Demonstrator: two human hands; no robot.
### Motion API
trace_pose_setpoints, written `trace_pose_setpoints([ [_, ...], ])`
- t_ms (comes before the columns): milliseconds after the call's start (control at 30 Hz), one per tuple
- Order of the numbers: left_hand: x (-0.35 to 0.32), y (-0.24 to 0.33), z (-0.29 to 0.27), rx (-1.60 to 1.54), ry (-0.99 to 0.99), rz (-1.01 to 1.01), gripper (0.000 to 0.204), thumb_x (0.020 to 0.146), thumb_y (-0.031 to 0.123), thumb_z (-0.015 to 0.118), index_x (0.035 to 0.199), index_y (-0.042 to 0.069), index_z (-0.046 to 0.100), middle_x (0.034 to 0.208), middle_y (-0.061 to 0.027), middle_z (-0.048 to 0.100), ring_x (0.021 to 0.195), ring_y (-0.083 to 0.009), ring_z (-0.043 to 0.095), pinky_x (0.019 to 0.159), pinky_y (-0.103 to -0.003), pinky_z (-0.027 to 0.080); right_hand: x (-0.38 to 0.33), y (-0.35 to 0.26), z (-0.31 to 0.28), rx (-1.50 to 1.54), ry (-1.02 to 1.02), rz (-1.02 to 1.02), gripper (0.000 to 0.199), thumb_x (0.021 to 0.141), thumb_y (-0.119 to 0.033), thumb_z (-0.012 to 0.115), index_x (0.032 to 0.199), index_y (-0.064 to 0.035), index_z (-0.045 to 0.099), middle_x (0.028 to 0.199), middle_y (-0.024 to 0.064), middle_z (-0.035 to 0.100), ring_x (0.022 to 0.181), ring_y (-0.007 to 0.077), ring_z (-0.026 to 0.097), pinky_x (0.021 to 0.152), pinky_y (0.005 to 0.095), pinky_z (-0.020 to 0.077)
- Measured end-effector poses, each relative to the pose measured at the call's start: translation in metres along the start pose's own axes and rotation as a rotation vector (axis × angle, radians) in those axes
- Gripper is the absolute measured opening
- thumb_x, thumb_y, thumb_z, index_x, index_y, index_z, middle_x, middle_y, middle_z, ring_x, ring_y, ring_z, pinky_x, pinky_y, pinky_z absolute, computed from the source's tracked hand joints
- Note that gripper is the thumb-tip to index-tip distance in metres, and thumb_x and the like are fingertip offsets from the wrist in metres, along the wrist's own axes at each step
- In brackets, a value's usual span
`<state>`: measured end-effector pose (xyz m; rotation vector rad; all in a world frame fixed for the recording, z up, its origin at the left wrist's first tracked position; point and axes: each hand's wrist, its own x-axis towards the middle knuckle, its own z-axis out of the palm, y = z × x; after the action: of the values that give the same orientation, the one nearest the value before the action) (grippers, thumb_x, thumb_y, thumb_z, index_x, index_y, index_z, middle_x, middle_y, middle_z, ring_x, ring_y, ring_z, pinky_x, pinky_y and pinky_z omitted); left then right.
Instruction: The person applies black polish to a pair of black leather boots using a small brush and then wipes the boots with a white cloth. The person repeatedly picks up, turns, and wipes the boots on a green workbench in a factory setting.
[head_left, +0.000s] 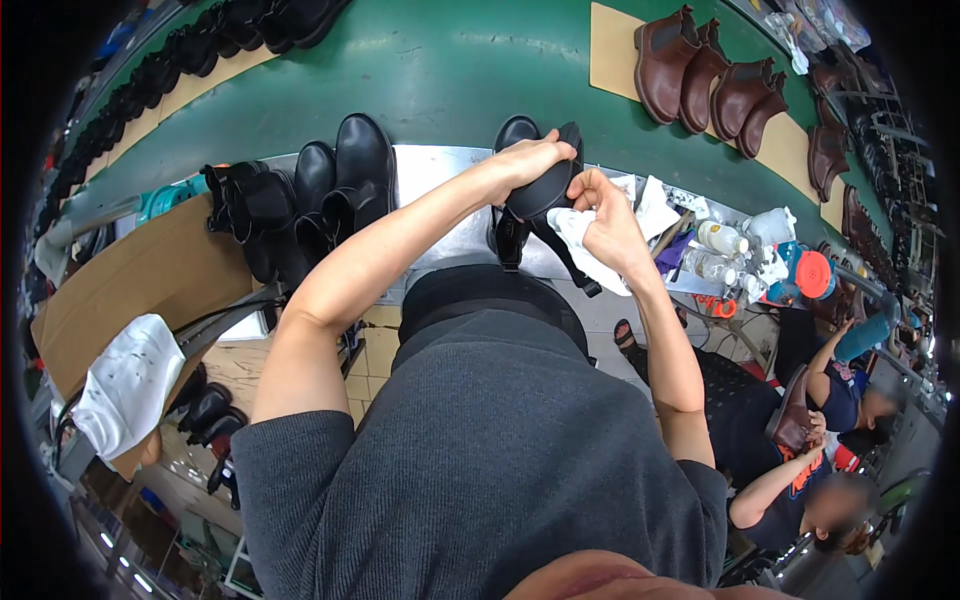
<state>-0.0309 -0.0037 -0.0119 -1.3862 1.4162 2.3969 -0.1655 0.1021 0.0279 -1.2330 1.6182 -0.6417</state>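
Note:
My left hand [530, 165] is wrapped round a black shoe [549, 190], held tilted above the metal edge of the bench. A dark strap hangs below it. Close by on the right, my right hand [612, 228] pinches a crumpled white cloth [578, 238], its fingertips by the side of the shoe. Another black shoe [516, 130] stands just behind my left hand, partly covered by it. Left of my forearm, several black shoes [364, 160] sit along the metal strip [420, 165].
Ahead runs a green conveyor belt [480, 80] with brown ankle boots [668, 65] on cardboard at right and black shoes [240, 25] at far left. Small bottles [720, 238] and rags crowd the right side. A cardboard sheet [150, 280] stands left. Co-workers [790, 490] are at lower right.

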Motion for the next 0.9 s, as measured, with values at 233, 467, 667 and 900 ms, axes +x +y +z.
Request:
trace_pose_setpoints([
  [233, 0.005, -0.003, 0.002, 0.085, 0.011, 0.019, 0.08, 0.085, 0.041, 0.049, 0.149, 0.006, 0.015, 0.154, -0.0077, 0.019, 0.116, -0.0214, 0.049, 0.09, -0.033, 0.045, 0.0, -0.005, -0.003, -0.148, -0.025, -0.087, 0.029, 0.068, -0.008, 0.07, 0.088, -0.0042, 0.05, 0.063, 0.0, 0.052, 0.06, 0.0076, 0.048, 0.058, 0.0255, 0.0392],
  [467, 0.006, -0.005, 0.001, 0.053, 0.009, 0.021, 0.081, 0.084, 0.043, 0.049, 0.149, 0.008, 0.015, 0.153, -0.009, 0.023, 0.118, -0.0215, 0.047, 0.09, -0.032, 0.043, -0.001, 0.013, 0.006, 0.08, 0.017, -0.114, 0.016, 0.076, -0.003, 0.064, 0.084, -0.0052, 0.05, 0.068, -0.0009, 0.057, 0.059, 0.0044, 0.048, 0.053, 0.0213, 0.0374],
  [667, 0.007, -0.003, 0.002, 0.074, 0.014, -0.01, 0.081, 0.085, 0.043, 0.048, 0.15, 0.01, 0.012, 0.151, -0.0117, 0.027, 0.114, -0.0223, 0.05, 0.087, -0.033, 0.044, 0.001, 0.012, -0.001, 0.074, -0.036, -0.053, 0.022, 0.071, -0.008, 0.07, 0.084, -0.0037, 0.053, 0.065, 0.0006, 0.056, 0.06, 0.0076, 0.05, 0.056, 0.0235, 0.0398],
  [900, 0.001, -0.001, 0.001, 0.041, -0.012, -0.015, 0.081, 0.085, 0.044, 0.048, 0.15, 0.011, 0.012, 0.15, -0.0146, 0.028, 0.119, -0.0238, 0.047, 0.091, -0.033, 0.043, -0.001, 0.005, 0.005, 0.009, 0.039, -0.003, 0.023, 0.068, -0.008, 0.072, 0.081, -0.0038, 0.053, 0.064, 0.0002, 0.053, 0.059, 0.0081, 0.049, 0.055, 0.0239, 0.0393],
])
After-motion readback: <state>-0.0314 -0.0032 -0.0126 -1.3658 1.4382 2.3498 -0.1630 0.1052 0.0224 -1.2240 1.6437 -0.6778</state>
